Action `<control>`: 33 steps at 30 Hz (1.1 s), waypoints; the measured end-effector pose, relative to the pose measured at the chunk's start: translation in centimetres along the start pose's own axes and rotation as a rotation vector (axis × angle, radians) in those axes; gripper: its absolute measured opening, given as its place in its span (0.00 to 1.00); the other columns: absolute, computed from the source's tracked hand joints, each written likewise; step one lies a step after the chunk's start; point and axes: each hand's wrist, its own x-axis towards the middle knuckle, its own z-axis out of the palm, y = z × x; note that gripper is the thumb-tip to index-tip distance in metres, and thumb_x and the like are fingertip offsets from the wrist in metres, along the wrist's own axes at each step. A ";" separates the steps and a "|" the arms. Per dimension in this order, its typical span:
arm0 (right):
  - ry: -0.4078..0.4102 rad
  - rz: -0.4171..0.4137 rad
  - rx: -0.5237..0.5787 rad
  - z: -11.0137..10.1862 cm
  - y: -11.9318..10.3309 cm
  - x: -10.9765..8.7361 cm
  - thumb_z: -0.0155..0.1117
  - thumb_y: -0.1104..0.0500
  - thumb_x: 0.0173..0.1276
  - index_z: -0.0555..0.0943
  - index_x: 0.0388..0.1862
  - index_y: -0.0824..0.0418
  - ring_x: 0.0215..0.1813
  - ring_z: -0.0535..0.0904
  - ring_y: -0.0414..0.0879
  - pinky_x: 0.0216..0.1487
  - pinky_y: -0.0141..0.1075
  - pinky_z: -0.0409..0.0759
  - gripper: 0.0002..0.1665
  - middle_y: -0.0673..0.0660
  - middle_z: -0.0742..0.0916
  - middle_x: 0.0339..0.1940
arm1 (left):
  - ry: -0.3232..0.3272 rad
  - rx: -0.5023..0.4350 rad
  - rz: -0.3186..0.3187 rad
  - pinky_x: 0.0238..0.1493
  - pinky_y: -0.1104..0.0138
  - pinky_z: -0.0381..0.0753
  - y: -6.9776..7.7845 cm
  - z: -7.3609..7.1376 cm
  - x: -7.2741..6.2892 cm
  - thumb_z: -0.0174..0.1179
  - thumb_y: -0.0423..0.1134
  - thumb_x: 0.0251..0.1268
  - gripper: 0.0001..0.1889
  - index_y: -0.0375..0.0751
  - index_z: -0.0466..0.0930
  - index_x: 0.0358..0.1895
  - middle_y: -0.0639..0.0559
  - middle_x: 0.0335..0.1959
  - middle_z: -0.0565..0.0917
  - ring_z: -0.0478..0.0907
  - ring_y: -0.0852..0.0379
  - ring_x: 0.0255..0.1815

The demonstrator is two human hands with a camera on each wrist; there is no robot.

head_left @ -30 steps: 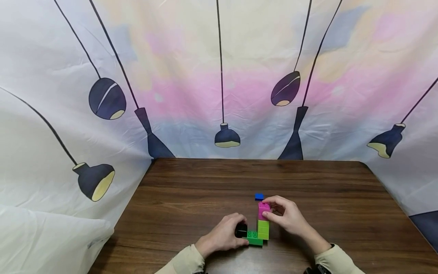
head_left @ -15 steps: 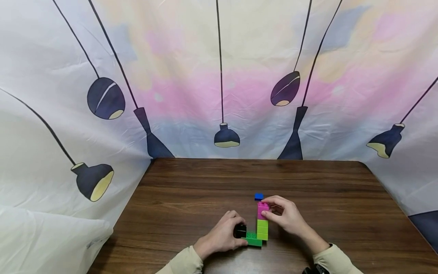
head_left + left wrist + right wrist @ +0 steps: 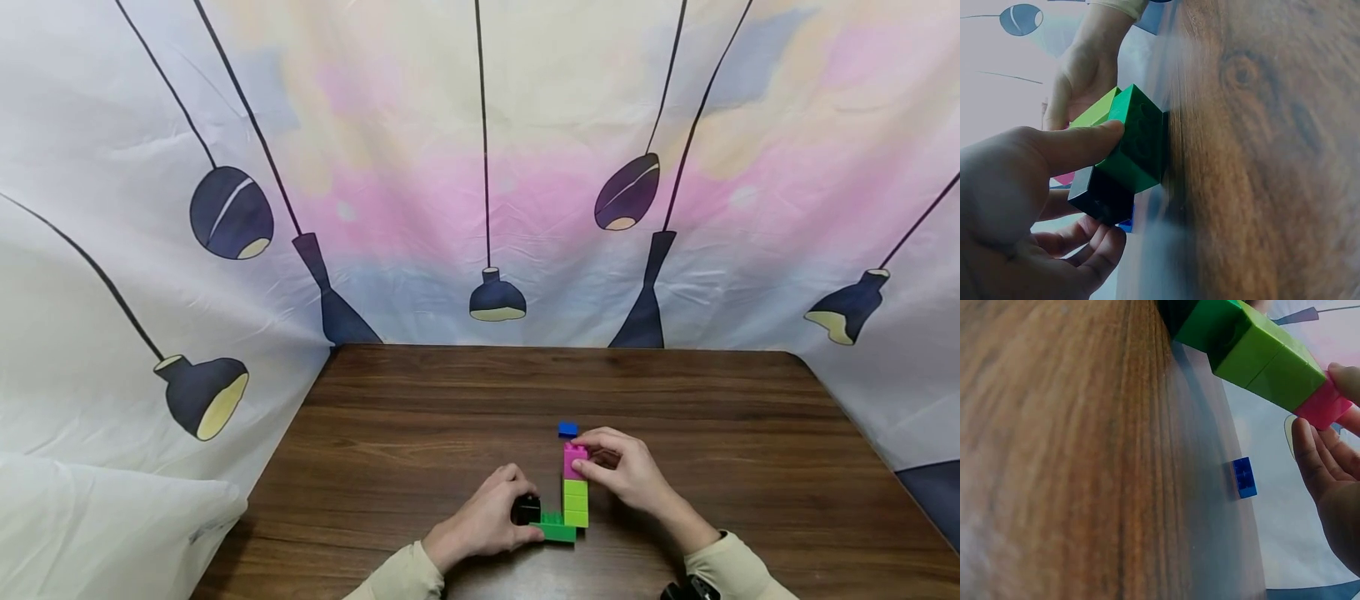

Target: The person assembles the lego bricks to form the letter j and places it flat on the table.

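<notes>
My left hand (image 3: pixel 486 517) grips the near end of a joined group of building bricks. Its thumb presses a green brick (image 3: pixel 1138 134), and the fingers curl round a black brick (image 3: pixel 1102 195) on that brick's left end. At the green brick's other end rise lime green bricks (image 3: pixel 576 504), stacked. A pink brick (image 3: pixel 574 461) tops the column, pinched between thumb and fingers of my right hand (image 3: pixel 626 471). In the right wrist view, the right fingertips lie on opposite sides of the pink brick (image 3: pixel 1322 405).
A small blue brick (image 3: pixel 567 429) lies on the dark wooden table (image 3: pixel 420 392), just behind the pink brick. A curtain (image 3: pixel 420 167) printed with hanging lamps stands along the far edge. White cloth (image 3: pixel 112 525) bulges at the left side.
Both hands keep their holds in nearly the same places. The green brick sits slightly lower in the head view, with its studs seen more edge-on.
</notes>
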 end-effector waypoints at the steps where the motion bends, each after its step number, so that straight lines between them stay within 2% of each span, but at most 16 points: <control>1: -0.001 0.000 0.001 0.0 0.0 0.0 0.72 0.68 0.58 0.84 0.46 0.61 0.39 0.82 0.37 0.34 0.34 0.84 0.15 0.58 0.85 0.43 | -0.004 0.002 0.000 0.50 0.72 0.74 0.0 0.0 0.0 0.73 0.55 0.51 0.25 0.46 0.83 0.50 0.62 0.42 0.73 0.69 0.67 0.46; 9: -0.011 0.038 -0.022 0.0 0.1 -0.1 0.72 0.62 0.60 0.85 0.44 0.56 0.38 0.82 0.36 0.35 0.33 0.84 0.12 0.54 0.85 0.44 | -0.036 0.033 0.020 0.48 0.73 0.74 0.1 -0.1 -0.2 0.72 0.56 0.52 0.25 0.46 0.84 0.50 0.62 0.39 0.73 0.68 0.68 0.42; 18: -0.037 0.065 -0.150 0.0 0.2 -0.2 0.74 0.57 0.60 0.86 0.41 0.49 0.36 0.80 0.33 0.34 0.31 0.81 0.10 0.44 0.86 0.40 | -0.091 0.019 0.041 0.44 0.75 0.73 0.0 -0.1 -0.4 0.70 0.57 0.53 0.24 0.46 0.85 0.48 0.63 0.38 0.74 0.69 0.68 0.40; 23: -0.041 0.072 -0.195 0.0 0.4 -0.2 0.73 0.55 0.60 0.86 0.41 0.48 0.35 0.79 0.34 0.34 0.30 0.80 0.10 0.42 0.86 0.39 | -0.084 0.021 0.070 0.43 0.76 0.73 -0.1 -0.1 -0.2 0.70 0.57 0.53 0.24 0.45 0.84 0.48 0.62 0.38 0.77 0.71 0.68 0.40; 27: -0.043 0.085 -0.229 -0.1 0.6 -0.1 0.73 0.54 0.60 0.86 0.40 0.48 0.35 0.80 0.38 0.35 0.30 0.79 0.09 0.42 0.86 0.39 | -0.062 0.022 0.098 0.41 0.77 0.73 -0.3 -0.1 -0.1 0.70 0.56 0.53 0.23 0.45 0.83 0.46 0.61 0.37 0.78 0.72 0.69 0.38; 33: -0.062 0.092 -0.290 -0.1 0.9 0.0 0.72 0.51 0.61 0.87 0.40 0.48 0.37 0.79 0.40 0.36 0.32 0.78 0.08 0.42 0.86 0.38 | -0.050 0.013 0.107 0.37 0.79 0.72 -0.3 -0.1 -0.2 0.71 0.56 0.52 0.20 0.47 0.82 0.42 0.64 0.35 0.78 0.72 0.71 0.36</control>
